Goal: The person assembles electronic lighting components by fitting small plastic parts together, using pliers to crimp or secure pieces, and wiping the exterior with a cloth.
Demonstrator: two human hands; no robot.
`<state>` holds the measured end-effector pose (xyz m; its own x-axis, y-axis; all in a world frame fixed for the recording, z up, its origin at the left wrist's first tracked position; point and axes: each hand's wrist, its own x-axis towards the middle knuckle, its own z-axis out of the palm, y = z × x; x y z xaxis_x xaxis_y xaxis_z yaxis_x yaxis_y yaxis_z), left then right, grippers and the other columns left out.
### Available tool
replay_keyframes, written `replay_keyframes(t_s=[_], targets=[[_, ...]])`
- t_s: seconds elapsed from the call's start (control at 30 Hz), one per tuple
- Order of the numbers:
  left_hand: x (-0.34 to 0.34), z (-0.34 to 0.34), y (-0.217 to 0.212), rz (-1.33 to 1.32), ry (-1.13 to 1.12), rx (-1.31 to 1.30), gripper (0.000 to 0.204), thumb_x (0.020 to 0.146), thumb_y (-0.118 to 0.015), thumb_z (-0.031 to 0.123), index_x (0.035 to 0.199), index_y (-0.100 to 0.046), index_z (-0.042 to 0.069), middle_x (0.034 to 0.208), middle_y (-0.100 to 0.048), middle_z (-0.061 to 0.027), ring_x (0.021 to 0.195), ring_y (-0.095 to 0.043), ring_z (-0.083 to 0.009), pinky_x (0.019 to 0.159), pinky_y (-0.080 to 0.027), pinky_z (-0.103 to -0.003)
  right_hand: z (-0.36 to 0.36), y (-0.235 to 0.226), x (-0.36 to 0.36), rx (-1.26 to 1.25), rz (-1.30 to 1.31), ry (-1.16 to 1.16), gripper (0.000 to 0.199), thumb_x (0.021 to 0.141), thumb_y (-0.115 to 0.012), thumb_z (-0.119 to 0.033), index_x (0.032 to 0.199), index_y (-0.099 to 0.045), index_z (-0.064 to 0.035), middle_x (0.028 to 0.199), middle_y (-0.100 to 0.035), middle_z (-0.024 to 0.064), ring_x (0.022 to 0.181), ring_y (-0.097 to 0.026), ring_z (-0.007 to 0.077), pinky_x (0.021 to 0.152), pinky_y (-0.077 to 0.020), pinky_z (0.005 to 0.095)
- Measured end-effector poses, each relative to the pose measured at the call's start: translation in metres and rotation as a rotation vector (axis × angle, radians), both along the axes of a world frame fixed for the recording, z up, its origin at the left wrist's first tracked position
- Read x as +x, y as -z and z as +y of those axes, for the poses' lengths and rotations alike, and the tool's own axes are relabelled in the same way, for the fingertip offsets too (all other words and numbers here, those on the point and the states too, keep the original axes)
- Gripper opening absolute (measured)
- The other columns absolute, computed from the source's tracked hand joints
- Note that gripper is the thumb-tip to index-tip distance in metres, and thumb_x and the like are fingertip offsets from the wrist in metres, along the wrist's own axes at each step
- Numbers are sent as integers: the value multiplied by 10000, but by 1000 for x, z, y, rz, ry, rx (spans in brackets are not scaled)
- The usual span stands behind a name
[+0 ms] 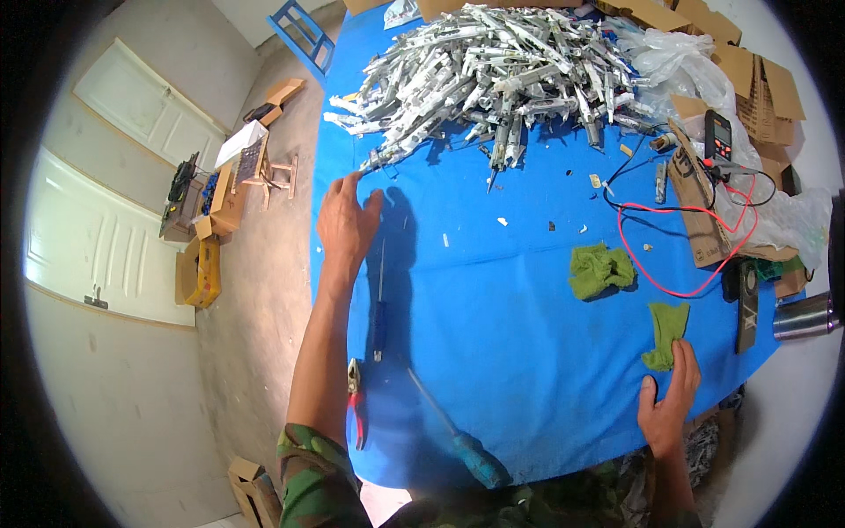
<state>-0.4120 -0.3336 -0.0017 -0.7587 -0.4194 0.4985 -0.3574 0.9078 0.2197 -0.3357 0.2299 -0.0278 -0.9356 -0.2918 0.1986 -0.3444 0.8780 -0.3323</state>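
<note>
Brown cardboard boxes [757, 84] crowd the table's far right corner beside a black multimeter's screen [717, 124].

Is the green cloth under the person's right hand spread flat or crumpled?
Crumpled. The small green cloth lies bunched in folds on the blue table, and the right hand rests flat with its fingertips on the cloth's lower edge.
</note>
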Motion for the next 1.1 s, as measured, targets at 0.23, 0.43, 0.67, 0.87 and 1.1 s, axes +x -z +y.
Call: replay_keyframes(t_s=[0.23,0.43,0.67,0.87,1.1], targets=[[-58,-21,25,-15,101,6,381,928,-741,195,1289,-691,83,1282,-700,-188,1166,-664,-393,954,-556,-483,0,-3,-3,-31,5,-30,624,963,-611,-216,1483,-465,96,1517,-474,299,1366,-465,466,1161,-321,582],[-53,-44,36,3,146,2,298,946,-681,100,1244,-698,80,1159,-720,-203,1041,-690,-416,869,-567,-501,-2,-7,-2,-33,-1,-20,618,962,-618,-207,1478,-468,97,1514,-480,297,1360,-471,464,1158,-325,582],[-26,-48,27,-94,159,12,291,942,-669,90,1232,-697,74,1064,-705,-234,931,-692,-447,805,-562,-519,-2,-6,-1,-17,-7,-2,611,959,-630,-204,1483,-474,69,1518,-480,268,1367,-467,457,1166,-318,575],[27,-27,9,-17,115,325,244,941,-690,91,1161,-748,3,988,-745,-230,785,-712,-345,708,-580,-419,1,-4,0,-34,25,-5,619,955,-648,-212,1496,-479,37,1529,-475,248,1390,-458,437,1173,-312,571],[112,24,-36,246,152,1343,306,1030,-694,138,1252,-703,-72,1001,-746,-103,768,-652,-103,665,-534,-217,7,11,0,-50,61,-11,611,971,-653,-235,1505,-494,14,1537,-477,238,1400,-455,437,1177,-312,571]])
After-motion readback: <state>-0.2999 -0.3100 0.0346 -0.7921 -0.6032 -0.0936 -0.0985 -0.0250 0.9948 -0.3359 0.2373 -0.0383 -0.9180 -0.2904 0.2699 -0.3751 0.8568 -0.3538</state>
